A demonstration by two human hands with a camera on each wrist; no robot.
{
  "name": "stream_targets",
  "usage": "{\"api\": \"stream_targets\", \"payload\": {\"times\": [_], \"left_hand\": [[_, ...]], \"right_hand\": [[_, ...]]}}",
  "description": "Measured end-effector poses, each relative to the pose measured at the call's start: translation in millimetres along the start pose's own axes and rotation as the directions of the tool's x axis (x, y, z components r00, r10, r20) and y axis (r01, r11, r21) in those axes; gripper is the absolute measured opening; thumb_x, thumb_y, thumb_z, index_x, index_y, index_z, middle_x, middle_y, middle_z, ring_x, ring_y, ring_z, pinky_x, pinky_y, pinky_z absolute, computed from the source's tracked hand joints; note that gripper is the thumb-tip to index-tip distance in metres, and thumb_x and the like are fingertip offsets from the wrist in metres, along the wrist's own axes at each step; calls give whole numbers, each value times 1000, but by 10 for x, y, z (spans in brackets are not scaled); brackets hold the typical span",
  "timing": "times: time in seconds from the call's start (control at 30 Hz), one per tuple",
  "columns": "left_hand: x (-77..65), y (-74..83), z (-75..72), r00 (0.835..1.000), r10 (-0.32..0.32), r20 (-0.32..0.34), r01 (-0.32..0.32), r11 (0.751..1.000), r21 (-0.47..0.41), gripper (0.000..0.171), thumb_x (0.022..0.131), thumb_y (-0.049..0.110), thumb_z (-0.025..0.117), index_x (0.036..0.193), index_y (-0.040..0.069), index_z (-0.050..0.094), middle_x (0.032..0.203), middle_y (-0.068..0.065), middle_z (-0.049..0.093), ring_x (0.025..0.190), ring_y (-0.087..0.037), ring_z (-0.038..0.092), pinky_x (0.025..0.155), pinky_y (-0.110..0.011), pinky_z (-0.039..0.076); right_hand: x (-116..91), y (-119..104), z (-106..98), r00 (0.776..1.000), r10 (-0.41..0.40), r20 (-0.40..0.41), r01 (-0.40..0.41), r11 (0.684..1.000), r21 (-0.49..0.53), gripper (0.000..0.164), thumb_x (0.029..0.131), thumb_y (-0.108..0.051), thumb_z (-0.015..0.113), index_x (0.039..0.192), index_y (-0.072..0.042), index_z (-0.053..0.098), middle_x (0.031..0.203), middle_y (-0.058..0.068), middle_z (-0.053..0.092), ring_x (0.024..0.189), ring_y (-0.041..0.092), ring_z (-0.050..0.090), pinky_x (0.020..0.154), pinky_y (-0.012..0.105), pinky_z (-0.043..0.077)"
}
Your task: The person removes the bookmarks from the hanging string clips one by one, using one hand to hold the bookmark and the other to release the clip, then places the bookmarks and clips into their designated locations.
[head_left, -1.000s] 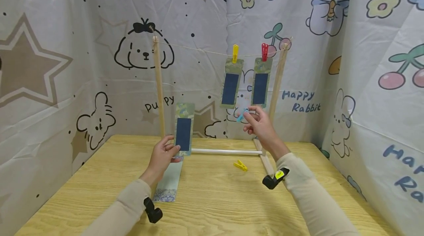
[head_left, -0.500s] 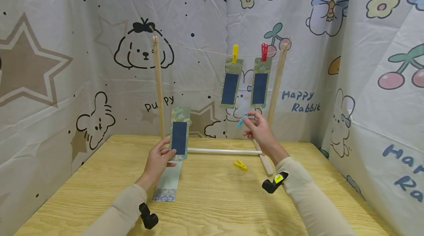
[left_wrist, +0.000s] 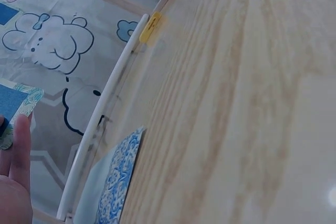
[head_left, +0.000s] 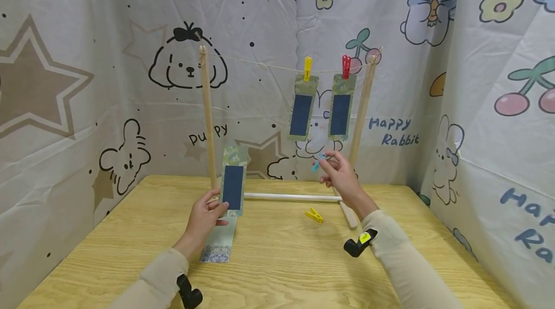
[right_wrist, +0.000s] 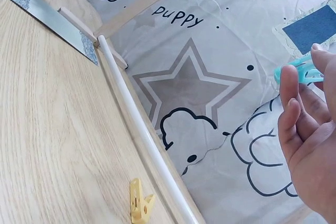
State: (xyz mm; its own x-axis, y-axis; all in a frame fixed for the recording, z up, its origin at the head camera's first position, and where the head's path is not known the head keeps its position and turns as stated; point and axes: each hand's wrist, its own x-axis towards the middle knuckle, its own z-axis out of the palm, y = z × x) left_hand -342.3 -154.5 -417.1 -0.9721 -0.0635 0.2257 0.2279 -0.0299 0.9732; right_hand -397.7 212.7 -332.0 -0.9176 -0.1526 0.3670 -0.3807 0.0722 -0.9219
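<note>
My left hand (head_left: 201,220) holds a bookmark-like card (head_left: 233,186) by its lower left edge, thumb on the front. This card has a dark blue panel and a green patterned border. Between thumb and fingers, my right hand (head_left: 344,181) pinches a light blue clothespin (right_wrist: 302,72), below two similar cards. Those hang from a string (head_left: 260,63): the left card (head_left: 301,115) by a yellow clothespin (head_left: 307,69), the right card (head_left: 340,115) by a red clothespin (head_left: 346,66).
Wooden posts (head_left: 208,116) carry the string at both ends, joined low down by a white rod (head_left: 290,197). On the table (head_left: 277,270) lie a loose yellow clothespin (head_left: 314,215) and a pale card (head_left: 218,239) with a blue patterned end, partly hidden behind the held card.
My left hand has lowered the card and drawn it slightly left. The right hand has sunk a little with the light blue clothespin. The hanging cards stay put.
</note>
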Motion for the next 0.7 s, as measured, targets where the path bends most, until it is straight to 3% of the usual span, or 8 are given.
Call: {"api": "stream_targets", "payload": {"times": [0.3,0.7], "left_hand": [[-100,-15,1,1000,-22,4,22,999,34,52,100,-4,64,149,-2,48,131,-30,61,97,-15,67,66,-31,62],[-235,-5,-4,998,-58,-19,58,998,28,51,96,-7,66,145,-5,52,108,-18,71,81,-13,67,60,-30,61]], "right_hand": [[-21,106,-51,1000,15,-10,-16,997,-74,39,109,-27,58,136,0,48,120,16,70,65,16,66,56,22,49],[-54,257,-149,999,39,-17,-42,989,-145,40,108,-30,59,136,-3,50,113,14,70,65,22,66,56,24,48]]}}
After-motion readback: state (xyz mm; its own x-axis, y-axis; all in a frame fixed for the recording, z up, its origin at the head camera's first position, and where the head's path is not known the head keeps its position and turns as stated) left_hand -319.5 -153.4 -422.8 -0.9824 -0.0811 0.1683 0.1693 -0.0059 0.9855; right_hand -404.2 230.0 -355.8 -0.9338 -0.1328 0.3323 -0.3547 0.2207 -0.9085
